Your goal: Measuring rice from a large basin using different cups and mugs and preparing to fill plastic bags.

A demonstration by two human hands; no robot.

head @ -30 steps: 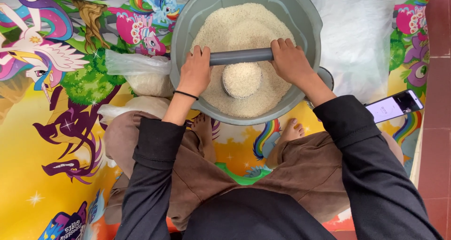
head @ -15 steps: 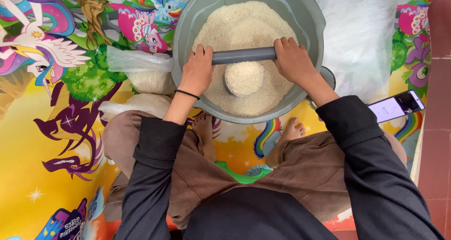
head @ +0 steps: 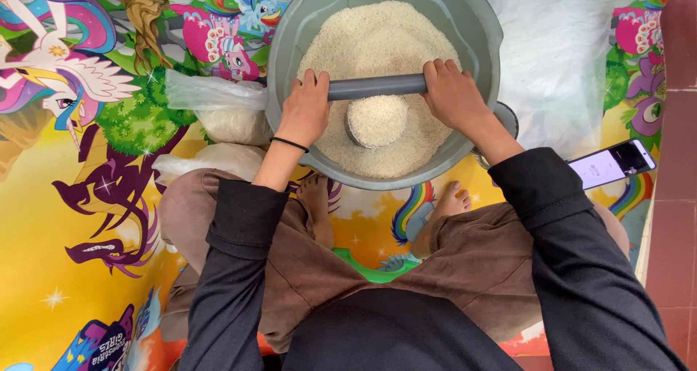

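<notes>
A big grey basin (head: 485,44) full of white rice stands on the mat in front of my crossed legs. A short grey tube (head: 376,86) lies level above a round metal cup (head: 377,121) heaped with rice, which sits in the rice inside the basin. My left hand (head: 305,111) grips the tube's left end, with a black band on the wrist. My right hand (head: 454,95) grips the right end. The cup's rim is partly hidden by the tube.
Two clear plastic bags of rice (head: 221,117) lie left of the basin. A pile of empty clear bags (head: 563,59) lies to the right. A phone (head: 613,164) with a lit screen rests by my right elbow. Red floor tiles (head: 675,197) border the colourful cartoon mat (head: 65,197).
Both hands keep hold of the tube over the cup. The tube and cup have barely shifted within the basin.
</notes>
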